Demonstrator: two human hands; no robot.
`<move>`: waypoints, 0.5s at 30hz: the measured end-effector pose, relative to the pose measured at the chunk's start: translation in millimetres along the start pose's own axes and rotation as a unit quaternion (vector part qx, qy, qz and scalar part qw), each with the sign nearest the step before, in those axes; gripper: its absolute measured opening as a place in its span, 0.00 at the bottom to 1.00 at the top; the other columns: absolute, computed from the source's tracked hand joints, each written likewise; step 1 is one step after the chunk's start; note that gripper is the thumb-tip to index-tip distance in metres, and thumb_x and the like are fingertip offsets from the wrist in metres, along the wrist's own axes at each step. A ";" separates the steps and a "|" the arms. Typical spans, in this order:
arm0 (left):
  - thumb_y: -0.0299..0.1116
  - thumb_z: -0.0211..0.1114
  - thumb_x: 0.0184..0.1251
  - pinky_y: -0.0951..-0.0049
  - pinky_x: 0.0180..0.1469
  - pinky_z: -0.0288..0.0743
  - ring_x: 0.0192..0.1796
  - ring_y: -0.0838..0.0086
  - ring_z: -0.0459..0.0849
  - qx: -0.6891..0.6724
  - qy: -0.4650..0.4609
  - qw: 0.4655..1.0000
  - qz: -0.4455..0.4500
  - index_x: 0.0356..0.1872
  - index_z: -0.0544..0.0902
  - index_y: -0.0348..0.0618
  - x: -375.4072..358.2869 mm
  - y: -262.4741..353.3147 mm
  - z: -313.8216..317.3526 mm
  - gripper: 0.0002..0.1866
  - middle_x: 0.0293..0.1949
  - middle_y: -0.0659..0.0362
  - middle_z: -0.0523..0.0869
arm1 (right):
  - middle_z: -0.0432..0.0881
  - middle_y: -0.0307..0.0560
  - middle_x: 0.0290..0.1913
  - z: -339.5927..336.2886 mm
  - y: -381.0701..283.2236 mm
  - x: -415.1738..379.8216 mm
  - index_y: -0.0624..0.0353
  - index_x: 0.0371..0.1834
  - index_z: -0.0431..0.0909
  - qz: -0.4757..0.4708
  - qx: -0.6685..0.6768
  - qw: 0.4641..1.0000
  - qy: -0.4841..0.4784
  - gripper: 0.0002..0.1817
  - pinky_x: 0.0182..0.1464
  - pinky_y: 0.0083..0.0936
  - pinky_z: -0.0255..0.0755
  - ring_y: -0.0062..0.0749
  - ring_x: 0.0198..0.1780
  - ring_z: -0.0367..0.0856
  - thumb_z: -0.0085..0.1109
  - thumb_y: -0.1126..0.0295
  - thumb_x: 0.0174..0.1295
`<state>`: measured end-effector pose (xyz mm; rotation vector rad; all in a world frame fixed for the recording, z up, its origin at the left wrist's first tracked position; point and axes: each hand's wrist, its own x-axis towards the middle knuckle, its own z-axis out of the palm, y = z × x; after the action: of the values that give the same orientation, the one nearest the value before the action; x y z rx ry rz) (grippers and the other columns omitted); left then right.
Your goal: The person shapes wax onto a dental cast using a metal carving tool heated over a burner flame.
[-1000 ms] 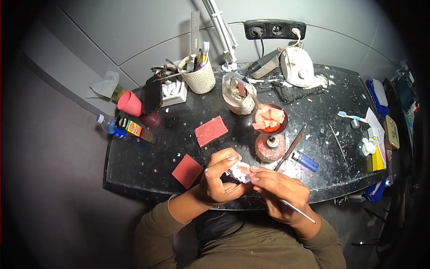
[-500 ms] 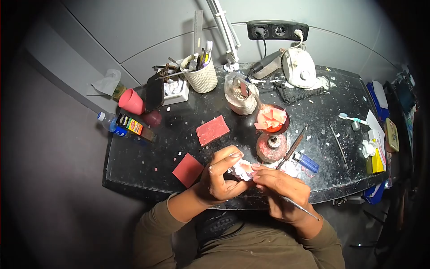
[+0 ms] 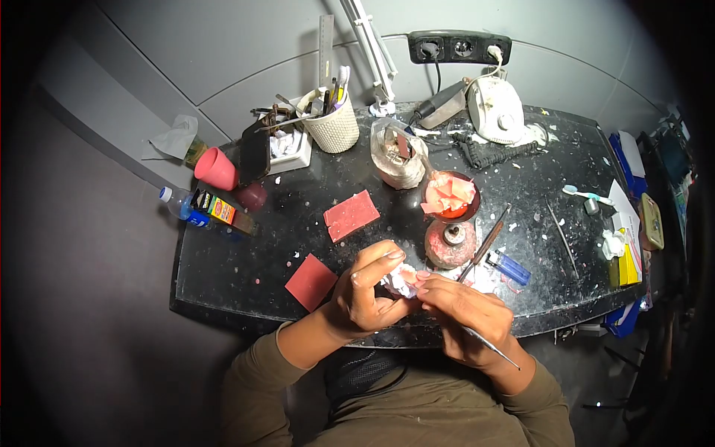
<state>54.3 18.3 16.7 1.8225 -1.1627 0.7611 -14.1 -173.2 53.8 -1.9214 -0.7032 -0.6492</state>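
My left hand (image 3: pixel 372 289) is closed around a small white and pink piece (image 3: pixel 402 280), perhaps a cast. Pinched in my right hand (image 3: pixel 474 313) is a thin metal tool (image 3: pixel 493 347), its rear end pointing down and right past the palm. The fingertips of the right hand touch the piece, and they hide the tool's front end. Just beyond the hands stands a round burner (image 3: pixel 450 244). Behind it is a pan (image 3: pixel 471 211) with pink wax sheets (image 3: pixel 450 192). Two red wax sheets (image 3: pixel 351 216) (image 3: pixel 311 282) lie to the left.
A brown-handled tool (image 3: pixel 488 242) and blue lighter (image 3: pixel 509 268) lie right of the burner. Farther back are a plastic bag (image 3: pixel 398 160), tool cup (image 3: pixel 334 127) and white device (image 3: pixel 497 112). Pink cup (image 3: pixel 216 169) and bottle (image 3: pixel 176 203) stand left; toothbrush (image 3: pixel 587 195) and thin tool (image 3: pixel 562 238) lie right.
The tool's rear end has shifted slightly left and down with my right hand. My left hand still holds the piece, turned a little. The whole view has shifted slightly.
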 end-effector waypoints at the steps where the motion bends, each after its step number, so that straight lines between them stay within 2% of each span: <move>1: 0.29 0.86 0.44 0.66 0.46 0.81 0.46 0.62 0.82 0.004 -0.002 1.000 0.001 0.63 0.63 0.35 0.4 0.0 -0.1 0.47 0.52 0.42 0.76 | 0.86 0.58 0.43 0.2 0.8 -0.5 0.73 0.46 0.81 -0.002 -0.003 1.000 -0.001 0.16 0.47 0.34 0.83 0.51 0.49 0.89 0.63 0.90 0.52; 2: 0.29 0.86 0.44 0.66 0.46 0.81 0.46 0.62 0.82 0.005 -0.002 1.000 0.001 0.63 0.63 0.35 0.9 -0.3 0.0 0.47 0.52 0.42 0.76 | 0.86 0.58 0.43 0.1 0.9 -0.6 0.73 0.46 0.81 -0.003 -0.003 1.000 -0.002 0.16 0.47 0.34 0.83 0.51 0.49 0.89 0.63 0.90 0.52; 4: 0.30 0.85 0.46 0.65 0.44 0.84 0.46 0.54 0.86 0.009 0.018 1.000 0.020 0.58 0.68 0.29 2.5 -1.2 0.5 0.40 0.49 0.41 0.80 | 0.86 0.59 0.43 -0.4 1.1 -0.7 0.73 0.47 0.81 0.002 -0.002 1.000 -0.007 0.16 0.46 0.33 0.83 0.50 0.48 0.89 0.63 0.89 0.53; 14: 0.27 0.85 0.45 0.64 0.45 0.84 0.47 0.54 0.86 -0.008 0.003 0.999 0.039 0.59 0.67 0.30 1.7 -5.9 0.4 0.42 0.50 0.41 0.78 | 0.87 0.58 0.43 -7.3 3.2 0.4 0.68 0.48 0.82 0.024 0.028 0.999 -0.015 0.15 0.40 0.31 0.84 0.47 0.42 0.90 0.65 0.87 0.56; 15: 0.28 0.86 0.45 0.65 0.44 0.83 0.46 0.57 0.84 -0.012 -0.005 0.999 0.038 0.61 0.66 0.32 1.5 -6.4 0.2 0.44 0.51 0.42 0.77 | 0.87 0.59 0.43 -8.4 2.2 0.9 0.68 0.48 0.82 0.037 0.032 0.999 -0.022 0.15 0.40 0.31 0.84 0.47 0.42 0.90 0.65 0.86 0.57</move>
<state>60.7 19.0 15.8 1.7731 -1.2482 0.7787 -13.1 -181.4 56.5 -1.8983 -0.6686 -0.5339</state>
